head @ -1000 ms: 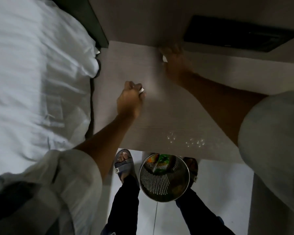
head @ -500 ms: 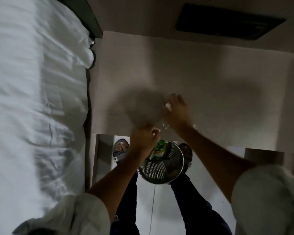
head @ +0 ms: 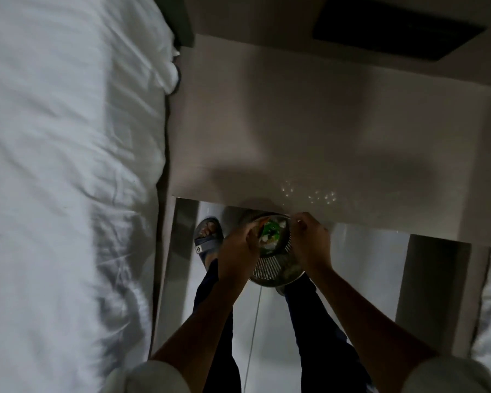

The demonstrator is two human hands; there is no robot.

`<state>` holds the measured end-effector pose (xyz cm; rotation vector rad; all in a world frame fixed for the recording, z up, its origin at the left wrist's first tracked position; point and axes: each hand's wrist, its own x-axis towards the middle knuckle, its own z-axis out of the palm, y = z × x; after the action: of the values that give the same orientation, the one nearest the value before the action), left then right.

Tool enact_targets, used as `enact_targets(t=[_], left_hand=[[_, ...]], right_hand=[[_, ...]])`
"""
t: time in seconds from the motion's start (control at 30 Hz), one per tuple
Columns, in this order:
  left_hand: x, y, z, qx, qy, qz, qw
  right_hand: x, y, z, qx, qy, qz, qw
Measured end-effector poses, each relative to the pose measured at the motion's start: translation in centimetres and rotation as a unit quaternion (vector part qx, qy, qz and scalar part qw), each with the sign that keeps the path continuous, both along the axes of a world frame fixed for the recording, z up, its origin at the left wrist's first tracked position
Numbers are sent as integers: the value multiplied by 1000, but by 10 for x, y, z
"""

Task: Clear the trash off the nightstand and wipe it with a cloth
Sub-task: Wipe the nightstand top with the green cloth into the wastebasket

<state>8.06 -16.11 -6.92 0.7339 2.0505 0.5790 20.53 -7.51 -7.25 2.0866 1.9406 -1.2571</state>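
Nightstand tabletop point(head: 309, 131) bare; both hands over perforated metal bin point(head: 270, 270) with green wrapper point(head: 271, 231), print unreadable. Left hand point(head: 238, 251), right hand point(head: 311, 242): grip indeterminate.

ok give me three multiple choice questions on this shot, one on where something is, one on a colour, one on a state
1. Where is the perforated metal bin?
A. on the nightstand top
B. on the floor in front of the nightstand, between the person's feet
C. on the bed

2. What colour is the brightest wrapper in the bin?
A. green
B. purple
C. black

3. What is the state of the nightstand top?
A. piled with trash
B. covered by a cloth
C. bare except for small glinting specks near its front edge

Answers:
1. B, the bin sits low by the sandal, below the front edge, with the left hand and right hand over its rim.
2. A, a green wrapper shows among pale scraps.
3. C, only the specks show on the surface.
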Motion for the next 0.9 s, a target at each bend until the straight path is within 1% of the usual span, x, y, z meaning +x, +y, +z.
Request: enact_targets(t=[0.1,0.17,0.2,0.27,0.33,0.37,0.4,0.43,0.47,0.5,0.53,0.57,0.63,0.67,0.73,0.8,0.83,0.9], left_hand=[[-48,5,39,74,56,66,993],[-84,5,73,146,109,96,979],[-107,3,91,175,154,117,965],[-161,-7,130,223,247,176,926],[-222,-27,161,252,331,201,887],[-257,-41,170,236,382,205,870],[-290,-58,175,183,432,213,857],[-321,-74,177,102,458,226,853],[-348,-89,177,9,450,239,860],[-369,-101,175,-70,406,249,876],[-385,-111,173,-120,339,263,895],[-396,-118,172,-139,270,280,911],[-407,-123,173,-124,158,315,928],[-408,-122,176,-112,118,317,934],[-402,-117,189,-81,76,290,950],[-385,-104,207,-33,60,269,961],[-372,-95,216,3,49,269,962],[-337,-72,229,93,-8,263,960]], right_hand=[[-57,15,41,47,77,3,996],[-107,20,70,67,142,17,987],[-136,18,85,70,180,28,981],[-198,9,116,73,250,66,963],[-254,-6,144,89,301,150,937],[-281,-16,155,94,319,212,919],[-306,-27,166,86,328,277,899],[-328,-38,174,73,324,340,880],[-348,-48,178,67,312,398,860],[-362,-58,180,69,297,443,843],[-375,-66,180,71,284,475,830],[-384,-72,180,69,276,493,822],[-393,-77,178,60,270,496,823],[-393,-78,177,54,273,486,828],[-390,-78,178,31,295,442,846],[-379,-74,183,-25,335,368,867],[-373,-72,187,-63,359,326,873],[-353,-61,193,-127,394,244,877]])
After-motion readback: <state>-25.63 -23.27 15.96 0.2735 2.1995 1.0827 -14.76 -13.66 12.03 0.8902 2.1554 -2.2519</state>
